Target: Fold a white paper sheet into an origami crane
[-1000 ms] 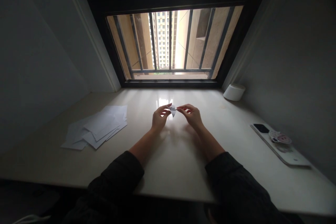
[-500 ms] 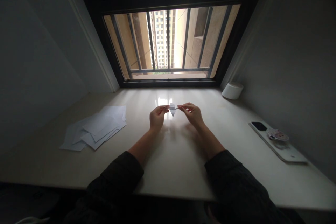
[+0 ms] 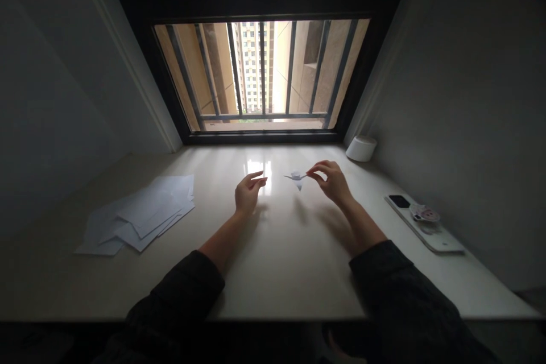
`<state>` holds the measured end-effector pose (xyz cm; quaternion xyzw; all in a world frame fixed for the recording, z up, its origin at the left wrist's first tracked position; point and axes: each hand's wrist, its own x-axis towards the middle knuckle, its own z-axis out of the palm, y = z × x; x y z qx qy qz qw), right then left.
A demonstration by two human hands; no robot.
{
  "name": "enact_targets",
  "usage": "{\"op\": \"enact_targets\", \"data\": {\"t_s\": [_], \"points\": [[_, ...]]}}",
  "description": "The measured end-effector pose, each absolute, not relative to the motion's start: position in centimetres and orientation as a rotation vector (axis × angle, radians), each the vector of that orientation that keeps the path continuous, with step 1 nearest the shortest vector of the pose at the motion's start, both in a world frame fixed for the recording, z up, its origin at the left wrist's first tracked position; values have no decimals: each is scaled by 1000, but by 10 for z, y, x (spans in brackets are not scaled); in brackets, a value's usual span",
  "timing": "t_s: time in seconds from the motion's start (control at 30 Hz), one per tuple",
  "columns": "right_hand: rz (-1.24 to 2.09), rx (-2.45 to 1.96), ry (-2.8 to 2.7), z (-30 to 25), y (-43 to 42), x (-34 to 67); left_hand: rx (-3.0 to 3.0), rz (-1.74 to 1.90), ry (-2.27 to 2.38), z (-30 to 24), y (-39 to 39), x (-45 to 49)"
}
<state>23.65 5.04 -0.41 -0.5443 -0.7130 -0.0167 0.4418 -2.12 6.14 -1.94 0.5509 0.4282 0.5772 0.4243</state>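
Observation:
A small folded white paper crane [image 3: 296, 177] hangs above the sill, its pointed ends sticking out to both sides and one point facing down. My right hand [image 3: 333, 179] pinches it by its right tip between thumb and fingertips. To the left, apart from the crane, my left hand [image 3: 248, 192] is raised with thumb and fingers parted and nothing between them. A shadow of the crane falls on the pale surface below.
Loose white paper sheets [image 3: 149, 210] lie overlapping on the left of the pale sill [image 3: 273, 261]. On the right rests a phone [image 3: 426, 224] with a cartoon grip on its back. A white cylindrical object [image 3: 361, 148] stands in the far right corner, by the barred window [image 3: 262, 74].
My left hand has let go of the paper crane and moved left. My right hand has carried it to the right. The view has shifted slightly.

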Motion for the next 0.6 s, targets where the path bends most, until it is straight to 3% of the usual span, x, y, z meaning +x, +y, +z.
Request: {"op": "enact_targets", "data": {"t_s": [0.23, 0.6], "points": [[-158, -1561, -1731, -30, 31, 338, 1422, 1411, 1069, -25, 64, -16], [-65, -1642, -1720, -55, 41, 333, 1420, 1390, 1081, -19, 62, -15]]}}
